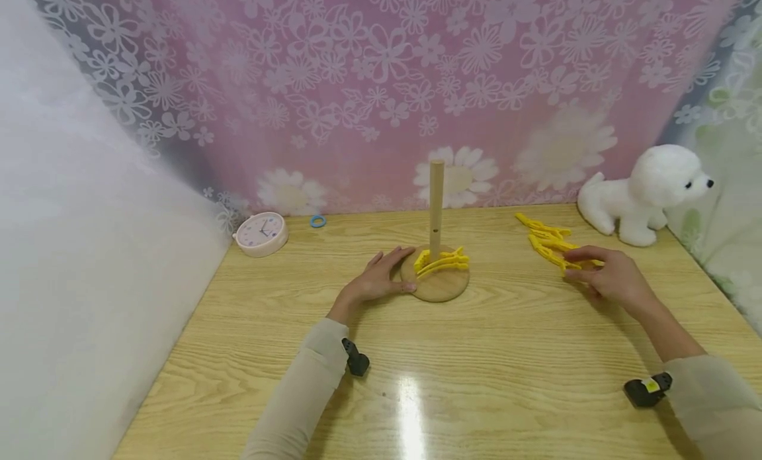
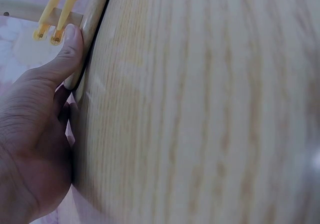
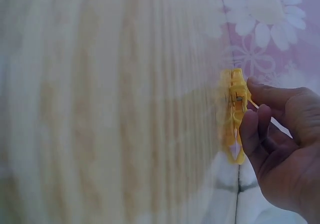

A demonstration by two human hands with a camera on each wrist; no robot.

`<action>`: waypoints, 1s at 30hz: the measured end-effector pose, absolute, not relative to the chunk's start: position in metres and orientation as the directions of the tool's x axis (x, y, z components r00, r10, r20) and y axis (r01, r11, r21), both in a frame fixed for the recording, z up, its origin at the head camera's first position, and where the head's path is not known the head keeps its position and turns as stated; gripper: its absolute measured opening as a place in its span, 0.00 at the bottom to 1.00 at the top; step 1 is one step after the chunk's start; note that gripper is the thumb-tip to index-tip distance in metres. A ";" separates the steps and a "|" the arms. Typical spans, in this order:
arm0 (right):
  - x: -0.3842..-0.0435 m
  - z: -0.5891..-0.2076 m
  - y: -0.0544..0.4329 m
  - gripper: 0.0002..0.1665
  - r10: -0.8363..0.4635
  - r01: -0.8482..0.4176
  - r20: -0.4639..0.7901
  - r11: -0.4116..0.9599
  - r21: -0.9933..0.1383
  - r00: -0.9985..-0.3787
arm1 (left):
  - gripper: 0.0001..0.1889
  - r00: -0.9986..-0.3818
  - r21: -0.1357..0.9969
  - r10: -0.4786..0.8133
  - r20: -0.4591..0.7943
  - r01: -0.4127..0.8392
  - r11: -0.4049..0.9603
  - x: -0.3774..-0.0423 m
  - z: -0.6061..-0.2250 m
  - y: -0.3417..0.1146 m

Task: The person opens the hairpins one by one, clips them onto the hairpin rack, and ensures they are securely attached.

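My left hand (image 1: 377, 278) holds the left side of a round wooden base (image 1: 443, 289), thumb at its front rim and the other fingers round the back. A wooden post (image 1: 436, 202) stands upright from that base. Yellow plastic pieces (image 1: 443, 265) lie about the foot of the post, and the left wrist view shows two of their ends (image 2: 57, 26). Far to the right, my right hand (image 1: 616, 281) pinches a yellow plastic clip (image 3: 236, 98) with a small metal spring, thumb and fingertips at its side. More yellow clips (image 1: 544, 231) lie just behind this hand.
A white plush dog (image 1: 639, 195) sits at the back right corner. Toward the back left stand a pink round clock (image 1: 260, 235) and a small blue ring (image 1: 318, 221). A flowered pink curtain (image 1: 357, 102) hangs along the back edge of the wooden table (image 1: 506, 354).
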State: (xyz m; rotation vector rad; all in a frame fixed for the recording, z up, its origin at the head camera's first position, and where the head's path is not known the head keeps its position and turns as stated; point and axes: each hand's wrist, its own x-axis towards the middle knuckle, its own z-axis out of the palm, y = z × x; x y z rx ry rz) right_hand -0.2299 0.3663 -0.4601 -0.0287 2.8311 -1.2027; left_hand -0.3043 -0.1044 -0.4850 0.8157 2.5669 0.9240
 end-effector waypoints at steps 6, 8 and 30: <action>-0.232 -0.461 0.362 0.29 -0.065 -0.036 -0.015 0.717 -0.697 -0.998 | 0.47 -0.796 0.665 0.601 -0.074 0.410 0.624 -0.304 -0.485 -0.104; -0.232 -0.462 0.362 0.28 -0.071 -0.038 -0.018 0.710 -0.703 -0.997 | 0.47 -0.794 0.665 0.603 -0.071 0.413 0.622 -0.304 -0.485 -0.104; -0.229 -0.465 0.351 0.26 -0.113 -0.050 -0.018 0.570 -0.820 -0.993 | 0.47 -0.796 0.656 0.601 -0.073 0.416 0.630 -0.304 -0.485 -0.105</action>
